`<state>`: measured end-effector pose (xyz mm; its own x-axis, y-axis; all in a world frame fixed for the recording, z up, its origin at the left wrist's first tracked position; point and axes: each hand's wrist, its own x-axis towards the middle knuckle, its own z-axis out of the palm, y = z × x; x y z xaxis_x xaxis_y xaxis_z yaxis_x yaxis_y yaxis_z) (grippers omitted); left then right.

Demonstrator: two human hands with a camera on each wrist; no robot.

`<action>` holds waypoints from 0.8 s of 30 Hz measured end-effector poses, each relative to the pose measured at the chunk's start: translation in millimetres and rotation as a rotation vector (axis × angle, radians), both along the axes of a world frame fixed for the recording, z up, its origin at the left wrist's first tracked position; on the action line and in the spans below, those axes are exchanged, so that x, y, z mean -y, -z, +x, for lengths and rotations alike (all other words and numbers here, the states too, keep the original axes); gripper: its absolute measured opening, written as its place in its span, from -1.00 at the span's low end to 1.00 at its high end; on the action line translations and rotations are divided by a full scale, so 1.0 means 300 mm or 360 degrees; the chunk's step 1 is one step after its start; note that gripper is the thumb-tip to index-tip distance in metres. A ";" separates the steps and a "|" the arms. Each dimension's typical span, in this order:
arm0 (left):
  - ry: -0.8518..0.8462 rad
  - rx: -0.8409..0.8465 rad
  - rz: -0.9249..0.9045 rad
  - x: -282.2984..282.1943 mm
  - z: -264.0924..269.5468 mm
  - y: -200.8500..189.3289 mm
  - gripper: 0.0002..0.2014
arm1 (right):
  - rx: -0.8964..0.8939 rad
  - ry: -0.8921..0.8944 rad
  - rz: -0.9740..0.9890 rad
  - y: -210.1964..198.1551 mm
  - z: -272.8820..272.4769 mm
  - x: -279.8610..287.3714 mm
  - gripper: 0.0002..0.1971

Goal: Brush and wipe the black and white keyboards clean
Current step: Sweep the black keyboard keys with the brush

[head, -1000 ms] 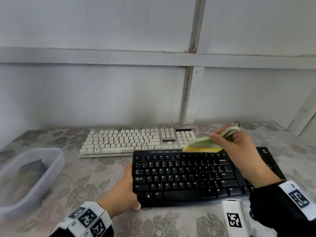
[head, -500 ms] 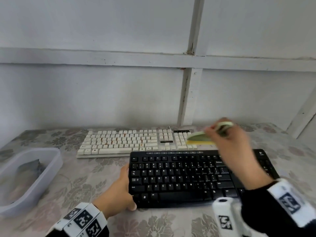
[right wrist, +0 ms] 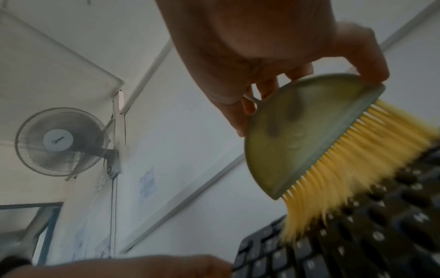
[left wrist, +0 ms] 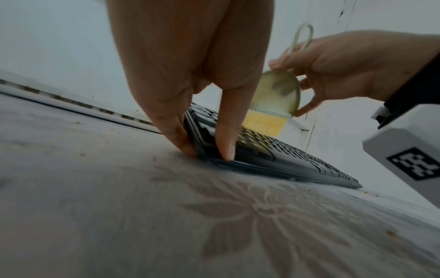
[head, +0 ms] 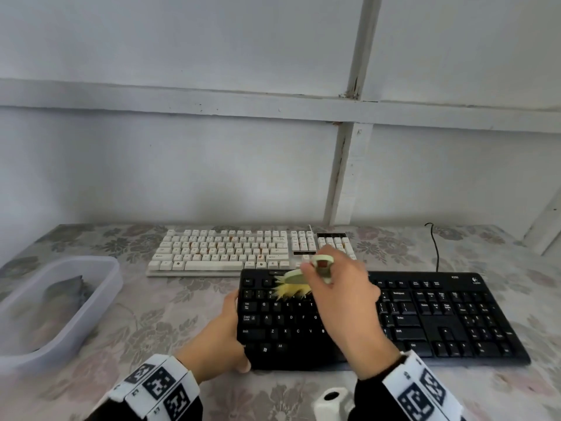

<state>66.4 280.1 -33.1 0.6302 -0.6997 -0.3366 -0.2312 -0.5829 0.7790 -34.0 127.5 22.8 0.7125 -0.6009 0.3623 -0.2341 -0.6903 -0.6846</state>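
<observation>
On the flowered counter (head: 91,305), black keyboard (head: 440,323) lies in front of white keyboard (head: 224,250). Left hand (head: 217,338) clamps its left edge; right hand (head: 343,299), fingers closed on brush (head: 296,276), sets bristles on upper-left keys.

sleeves (head: 188,408): black | wrist bands (head: 158,387): white, black square markers | hands bare
</observation>
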 end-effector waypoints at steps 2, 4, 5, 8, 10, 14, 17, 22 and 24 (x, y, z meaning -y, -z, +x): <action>0.0003 0.0001 -0.0002 0.001 -0.002 -0.002 0.07 | 0.0049 0.0039 -0.0058 -0.016 -0.001 -0.006 -0.80; 0.0011 0.0026 0.0007 0.005 -0.004 -0.005 0.07 | 0.0142 -0.0157 0.0039 -0.022 0.022 -0.045 -0.81; 0.0013 0.0043 0.0021 0.006 -0.006 -0.007 0.07 | 0.0199 -0.0255 0.0126 -0.019 0.033 -0.069 -0.80; 0.0012 0.0052 0.0040 0.009 -0.007 -0.006 0.07 | 0.0200 -0.0258 0.0252 0.010 0.030 -0.076 -0.86; 0.0006 0.0004 0.0025 0.005 0.001 0.003 0.07 | 0.0123 -0.0102 0.0198 0.020 -0.001 -0.021 -0.87; 0.0001 -0.0013 0.0002 0.002 0.008 0.020 0.07 | 0.0184 0.0070 0.0129 0.002 -0.065 0.079 -0.81; -0.0007 -0.0026 -0.0025 0.001 0.015 0.033 0.08 | 0.0364 -0.0207 0.0403 -0.015 -0.075 0.081 -0.90; -0.0023 -0.0045 -0.0090 -0.001 0.028 0.056 0.08 | 0.0334 -0.0157 0.0513 0.021 -0.135 0.149 -0.82; -0.0038 -0.0064 -0.0117 -0.002 0.033 0.064 0.09 | 0.0299 -0.0031 0.0452 0.027 -0.178 0.213 -0.82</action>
<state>76.4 280.8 -52.4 0.6338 -0.7086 -0.3103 -0.1856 -0.5288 0.8282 -87.3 63.5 14.6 0.6616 -0.6836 0.3084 -0.0744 -0.4690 -0.8800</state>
